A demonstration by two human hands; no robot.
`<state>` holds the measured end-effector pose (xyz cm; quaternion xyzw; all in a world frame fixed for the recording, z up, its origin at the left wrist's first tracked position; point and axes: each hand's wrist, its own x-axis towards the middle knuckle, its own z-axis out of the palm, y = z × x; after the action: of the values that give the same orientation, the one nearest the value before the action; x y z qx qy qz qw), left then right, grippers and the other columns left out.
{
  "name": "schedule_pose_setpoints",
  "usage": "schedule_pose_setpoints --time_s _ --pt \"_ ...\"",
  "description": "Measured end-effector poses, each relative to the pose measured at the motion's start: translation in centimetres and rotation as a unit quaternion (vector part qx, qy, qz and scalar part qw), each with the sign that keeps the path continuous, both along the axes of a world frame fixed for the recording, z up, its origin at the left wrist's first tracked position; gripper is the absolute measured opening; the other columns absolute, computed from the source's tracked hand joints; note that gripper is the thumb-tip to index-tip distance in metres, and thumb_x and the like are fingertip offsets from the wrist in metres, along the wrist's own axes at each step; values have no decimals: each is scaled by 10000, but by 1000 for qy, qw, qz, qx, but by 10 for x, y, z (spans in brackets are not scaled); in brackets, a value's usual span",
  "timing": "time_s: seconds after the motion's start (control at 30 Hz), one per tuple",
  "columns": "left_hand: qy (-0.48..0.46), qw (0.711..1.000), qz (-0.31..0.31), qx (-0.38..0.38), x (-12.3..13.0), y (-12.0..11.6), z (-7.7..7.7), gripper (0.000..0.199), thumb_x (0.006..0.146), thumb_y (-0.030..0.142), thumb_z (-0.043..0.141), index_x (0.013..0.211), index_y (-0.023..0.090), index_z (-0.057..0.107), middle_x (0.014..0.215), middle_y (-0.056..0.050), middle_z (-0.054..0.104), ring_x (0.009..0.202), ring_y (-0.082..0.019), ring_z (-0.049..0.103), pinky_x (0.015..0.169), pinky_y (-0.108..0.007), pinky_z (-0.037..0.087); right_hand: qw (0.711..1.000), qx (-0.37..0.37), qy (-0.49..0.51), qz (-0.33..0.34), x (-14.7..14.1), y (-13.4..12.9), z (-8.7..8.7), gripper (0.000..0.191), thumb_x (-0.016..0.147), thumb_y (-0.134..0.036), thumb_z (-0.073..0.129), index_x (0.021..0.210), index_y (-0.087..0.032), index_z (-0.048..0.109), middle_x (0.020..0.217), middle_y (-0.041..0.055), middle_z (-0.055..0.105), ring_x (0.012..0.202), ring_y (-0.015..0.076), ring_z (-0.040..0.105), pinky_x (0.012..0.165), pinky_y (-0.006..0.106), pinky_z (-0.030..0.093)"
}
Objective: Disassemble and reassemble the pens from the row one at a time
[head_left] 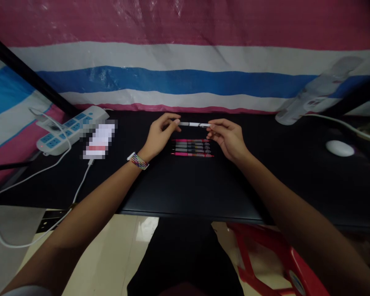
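A white pen (195, 124) lies level between my two hands, just above or on the black table. My left hand (163, 130) pinches its left end between thumb and fingers, and my right hand (227, 136) pinches the right end. Nearer to me, several pens (191, 148) lie side by side in a neat stack of rows. The nearest one is a pink pen (191, 154), the farthest is pink too, and those between are grey and dark. A multicoloured woven band (138, 161) is around my left wrist.
On the left stand a white power strip (70, 130) and a blurred-out phone (99, 140) with a white cable (82, 181). To the right are a clear bottle (314, 96) and a white computer mouse (340, 148). A striped sheet (185, 82) hangs behind the table (191, 189). Below is a red stool (302, 267).
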<state>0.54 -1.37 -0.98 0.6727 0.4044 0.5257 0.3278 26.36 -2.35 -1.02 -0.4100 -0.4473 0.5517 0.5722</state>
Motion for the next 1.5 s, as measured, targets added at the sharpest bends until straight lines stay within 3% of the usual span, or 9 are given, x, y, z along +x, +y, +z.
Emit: schedule_pose_setpoints --time_s 0.1,0.17,0.23,0.37,0.5,0.7,0.9,1.2,1.5 --pt "13 1000 1 16 -2 1 -1 269 998 349 799 1241 236 780 1063 -85 855 1041 -244 814 923 -365 608 1000 0 -17 3 1 0 0 95 837 -250 886 917 -249 836 852 24 751 754 166 699 822 381 659" --pt "26 999 4 37 -4 2 -1 426 903 260 853 1319 256 764 1329 -100 833 1267 -277 780 1002 -373 604 1000 0 -21 3 1 1 -1 113 830 -269 903 915 -249 831 852 25 748 758 168 699 818 384 663" --pt "37 998 5 41 -6 2 -1 519 864 231 865 1369 264 753 1424 -102 806 1359 -290 745 1042 -377 592 1000 1 -19 3 1 2 -2 134 815 -280 918 911 -250 830 850 25 750 756 166 696 815 381 663" --pt "37 999 22 17 -6 4 -1 196 1010 386 762 1118 239 835 1108 -79 870 1078 -243 805 973 -377 596 1000 6 -24 3 2 3 -4 160 812 -300 926 927 -255 824 869 28 749 765 173 704 835 396 666" --pt "49 998 30 5 -4 3 -2 290 1000 464 783 829 233 825 813 -50 820 797 -205 741 799 -348 588 999 8 -38 3 2 3 -4 172 829 -314 917 961 -255 823 887 32 742 785 183 711 859 414 670" --pt "10 1000 14 3 -4 3 1 161 871 356 911 936 212 879 959 -75 867 875 -212 784 822 -340 609 1000 -4 -17 -2 3 2 -2 161 785 -258 927 922 -256 842 867 27 767 777 171 706 867 395 672" --pt "-9 999 38 2 -2 2 4 144 899 335 908 952 207 867 964 -67 860 902 -205 787 845 -340 623 1000 -21 13 16 1 1 2 183 799 -252 865 981 -261 845 848 19 751 762 177 682 829 385 662" --pt "-44 998 47 3 3 2 2 139 933 331 888 971 208 835 1001 -55 846 960 -205 781 915 -347 614 981 -60 59 175 -4 -15 24 569 900 -659 667 1299 -270 781 1224 138 839 1031 330 753 860 510 679" --pt "-51 998 35 -22 5 1 4 192 933 383 901 993 217 825 1006 -53 834 970 -201 779 933 -350 616 979 -61 124 151 -7 -14 16 416 863 -519 723 1198 -276 758 1118 120 810 1067 324 723 953 527 664"
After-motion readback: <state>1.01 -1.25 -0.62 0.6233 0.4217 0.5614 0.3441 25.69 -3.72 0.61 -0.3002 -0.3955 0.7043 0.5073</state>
